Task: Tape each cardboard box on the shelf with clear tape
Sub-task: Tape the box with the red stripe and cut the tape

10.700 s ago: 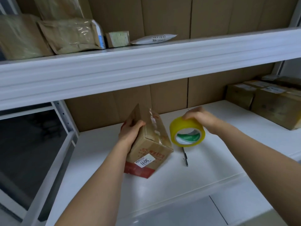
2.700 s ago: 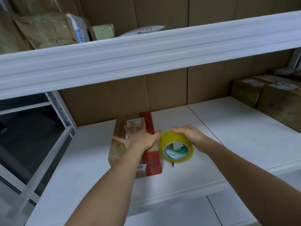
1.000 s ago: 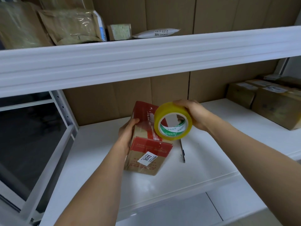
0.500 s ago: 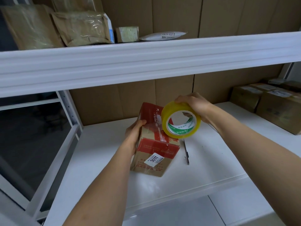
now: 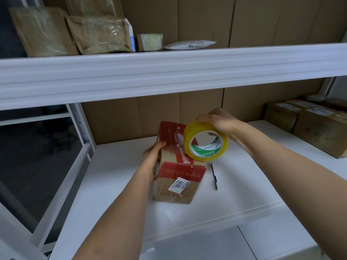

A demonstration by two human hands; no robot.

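Observation:
A small brown cardboard box (image 5: 176, 184) with red bands and a white "3011" label stands tilted on the white shelf (image 5: 120, 199). My left hand (image 5: 153, 158) grips its left side, thumb on the top edge. My right hand (image 5: 217, 121) holds a yellowish roll of clear tape (image 5: 205, 140) from above, and the roll touches the box's upper right face. Glossy tape shows across the box's top.
A thin dark cutter (image 5: 214, 175) lies on the shelf right of the box. More cardboard boxes (image 5: 315, 126) sit at the far right. The upper shelf (image 5: 169, 72) overhangs, carrying padded parcels (image 5: 99, 36) and a white packet (image 5: 189, 45).
Over the last second the box stays tilted in my left hand. The tape roll has slid slightly down and right along the box's top face.

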